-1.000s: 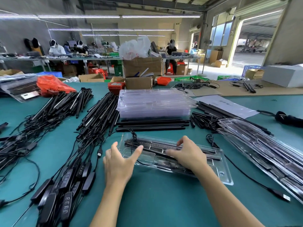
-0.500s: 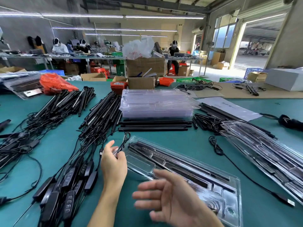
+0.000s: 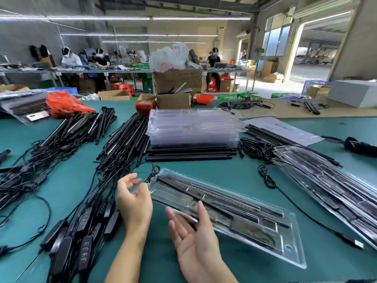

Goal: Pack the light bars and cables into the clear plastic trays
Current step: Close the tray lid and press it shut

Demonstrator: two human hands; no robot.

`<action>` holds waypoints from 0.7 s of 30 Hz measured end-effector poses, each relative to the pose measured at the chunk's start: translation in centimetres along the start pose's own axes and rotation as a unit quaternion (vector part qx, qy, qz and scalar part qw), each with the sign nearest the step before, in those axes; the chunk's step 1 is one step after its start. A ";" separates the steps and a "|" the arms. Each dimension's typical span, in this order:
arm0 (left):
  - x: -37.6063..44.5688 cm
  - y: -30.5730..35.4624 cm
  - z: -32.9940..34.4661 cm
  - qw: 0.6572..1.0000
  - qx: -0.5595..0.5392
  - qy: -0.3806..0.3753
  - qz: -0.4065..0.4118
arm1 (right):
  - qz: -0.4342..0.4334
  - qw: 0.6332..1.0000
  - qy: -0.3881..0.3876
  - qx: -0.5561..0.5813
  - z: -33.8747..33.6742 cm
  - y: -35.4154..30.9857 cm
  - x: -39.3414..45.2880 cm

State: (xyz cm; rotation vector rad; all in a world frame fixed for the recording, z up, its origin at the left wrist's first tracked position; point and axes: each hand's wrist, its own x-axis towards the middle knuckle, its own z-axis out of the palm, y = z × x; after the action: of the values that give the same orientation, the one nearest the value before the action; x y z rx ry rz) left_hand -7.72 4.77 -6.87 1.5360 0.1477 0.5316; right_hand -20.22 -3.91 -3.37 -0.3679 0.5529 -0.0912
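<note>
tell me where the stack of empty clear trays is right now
In the head view, the stack of empty clear trays sits mid-table, behind a row of loose black light bars.

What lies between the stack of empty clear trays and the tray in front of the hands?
In the head view, a short row of loose black light bars lies against the stack of empty trays; then bare green table up to the filled tray.

Bright, even light is cast by ceiling tubes and open doorways; edges are bowed; hands are slightly blurred.
</note>
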 end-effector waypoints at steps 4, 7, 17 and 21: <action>0.1 -0.3 0.2 1.000 -0.011 -0.009 0.006 | -0.077 0.994 0.026 -0.074 0.2 -0.6 1.0; 0.1 -0.5 0.2 0.999 -0.030 -0.018 -0.001 | -0.113 0.985 0.033 -0.128 -0.1 -1.0 1.5; -0.2 -0.4 0.2 0.995 -0.060 -0.078 -0.022 | -0.287 0.927 -0.013 -0.242 0.9 -2.6 1.6; -0.6 -0.1 0.1 0.988 -0.072 -0.134 -0.009 | -0.286 0.922 -0.017 -0.259 0.8 -2.7 1.6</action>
State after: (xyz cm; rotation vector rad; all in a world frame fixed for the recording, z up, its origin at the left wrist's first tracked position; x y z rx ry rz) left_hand -8.15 4.47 -7.12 1.4481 -0.0814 0.3102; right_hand -18.38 -6.46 -2.60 -1.0432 0.4128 -0.5083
